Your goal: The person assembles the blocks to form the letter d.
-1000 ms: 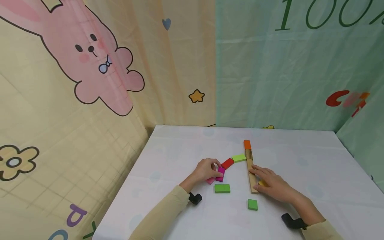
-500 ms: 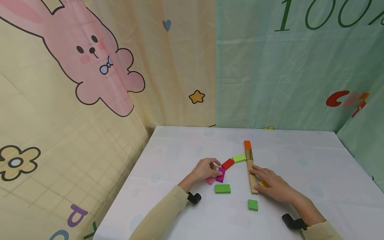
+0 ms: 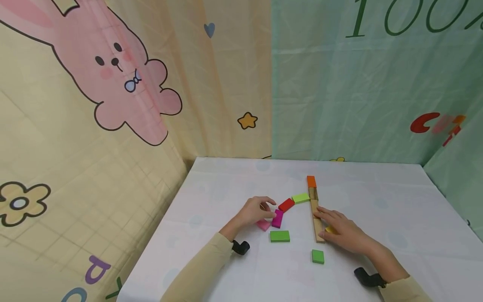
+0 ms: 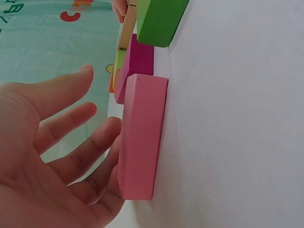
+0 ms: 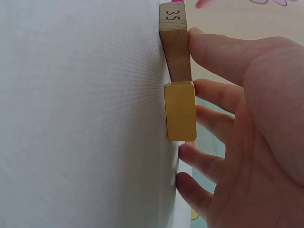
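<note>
Lying on the white counter (image 3: 358,188) in the head view, a straight row of blocks is made up of an orange block (image 3: 311,181) at the far end, a dark brown block (image 3: 313,193) and two pale wooden blocks (image 3: 318,235). From the side of this row, a bent chain is traced by a light green block (image 3: 300,198), a red block (image 3: 286,205), a magenta block (image 3: 277,219) and a pink block (image 3: 263,225). A green block (image 3: 280,236) and a small green block (image 3: 318,256) are set nearer the person. Of the two hands, the left hand (image 3: 256,211) is held above the pink block, its thumb beside the magenta block; whether contact is made cannot be told. The right hand (image 3: 345,233) is laid against the pale wooden blocks, and a yellow block (image 3: 331,230) is partly covered by it.

In the left wrist view, the left hand is seen unclenched, its fingers (image 4: 83,159) spread beside the pink block.

In the right wrist view, the right hand is likewise unclenched, its fingers extended; its thumb is placed at a pale wooden block marked "35".
</note>
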Demonstrator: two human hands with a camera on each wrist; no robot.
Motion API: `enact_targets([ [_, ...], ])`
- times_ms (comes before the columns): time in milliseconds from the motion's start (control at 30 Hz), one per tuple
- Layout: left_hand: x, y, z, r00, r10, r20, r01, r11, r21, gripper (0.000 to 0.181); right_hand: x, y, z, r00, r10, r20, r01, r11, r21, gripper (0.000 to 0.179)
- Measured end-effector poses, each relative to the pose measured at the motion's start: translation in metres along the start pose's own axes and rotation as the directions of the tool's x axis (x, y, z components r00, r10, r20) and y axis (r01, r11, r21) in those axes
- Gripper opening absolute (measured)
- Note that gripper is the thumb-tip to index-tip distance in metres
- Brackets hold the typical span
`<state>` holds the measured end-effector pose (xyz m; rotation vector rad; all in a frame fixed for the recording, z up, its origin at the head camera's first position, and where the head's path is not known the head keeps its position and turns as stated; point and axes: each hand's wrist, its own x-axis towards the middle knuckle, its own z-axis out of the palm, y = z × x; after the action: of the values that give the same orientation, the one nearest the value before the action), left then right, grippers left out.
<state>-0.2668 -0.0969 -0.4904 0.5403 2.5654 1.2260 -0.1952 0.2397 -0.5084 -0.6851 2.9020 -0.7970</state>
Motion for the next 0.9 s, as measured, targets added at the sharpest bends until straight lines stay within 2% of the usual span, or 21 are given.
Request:
enact_targets([
  [233, -0.004, -0.004, -0.013, 1.000, 0.013, 0.029, -0.014, 1.000, 0.021, 0.034, 0.000, 0.000, 0.000, 1.000, -0.002, 0.000, 0.002, 1.000, 0.006, 0.072],
  [367, -0.008, -0.007, -0.019, 0.997, 0.033, 0.072, -0.036, 0.998, 0.042, 0.031, 0.000, 0.002, 0.000, 1.000, -0.013, -0.004, 0.013, 1.000, -0.005, 0.071],
  [633, -0.015, -0.019, -0.031, 0.979, 0.097, 0.178, -0.107, 0.993, 0.047, 0.026, 0.000, 0.004, 0.000, 1.000, -0.026, -0.006, 0.026, 1.000, -0.002, 0.070],
  [900, -0.018, -0.029, -0.036, 0.969, 0.116, 0.218, -0.135, 0.988, 0.076, 0.027, 0.000, 0.003, 0.001, 1.000, -0.015, -0.007, 0.015, 1.000, -0.006, 0.070],
])
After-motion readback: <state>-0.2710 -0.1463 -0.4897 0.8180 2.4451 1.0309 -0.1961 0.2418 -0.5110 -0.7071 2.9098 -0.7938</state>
